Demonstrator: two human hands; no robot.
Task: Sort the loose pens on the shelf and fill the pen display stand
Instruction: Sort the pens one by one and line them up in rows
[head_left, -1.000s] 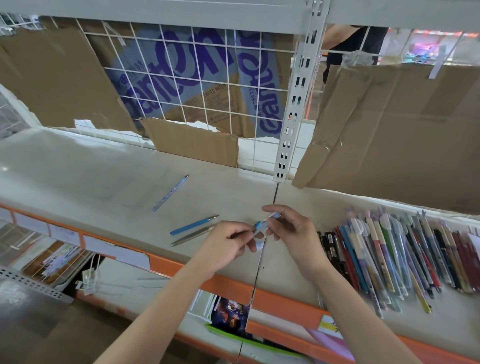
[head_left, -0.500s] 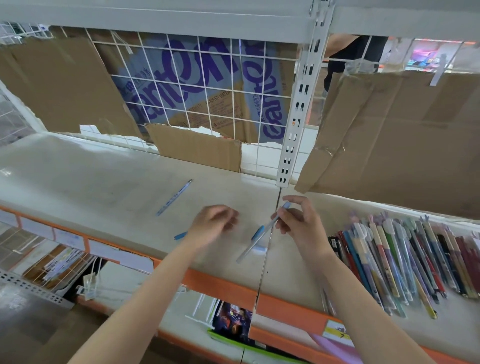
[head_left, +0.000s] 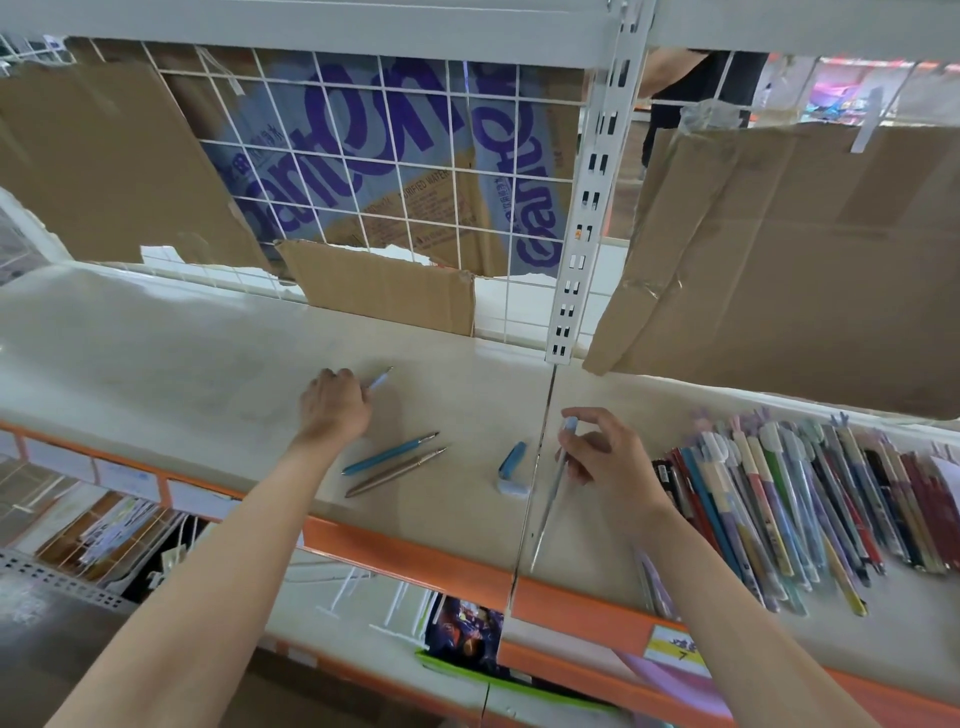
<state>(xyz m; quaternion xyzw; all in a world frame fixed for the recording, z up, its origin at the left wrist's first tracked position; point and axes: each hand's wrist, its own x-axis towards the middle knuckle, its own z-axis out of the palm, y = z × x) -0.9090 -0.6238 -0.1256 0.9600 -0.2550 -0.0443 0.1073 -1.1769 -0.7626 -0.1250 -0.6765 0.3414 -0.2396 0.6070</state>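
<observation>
Cream-coloured shelf (head_left: 182, 364), large: carrying every item listed. Sorted row of pens (head_left: 810, 499), right section, lying side by side; sorting looking well advanced. Display stand: not showing, so filling appears not yet begun. Right hand (head_left: 610, 462) pinching an uncapped pale pen (head_left: 551, 499) over the shelf seam. Left hand (head_left: 332, 405) curling round a light-blue pen (head_left: 378, 379) far back. Teal pen (head_left: 389, 453) and bronze pen (head_left: 396, 472) waiting loose between the hands. Blue cap (head_left: 511, 460) lying beside the seam.

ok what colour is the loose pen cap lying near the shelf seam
Blue: the small plastic pen cap lies on a pale piece, clearest in the head view.
</observation>
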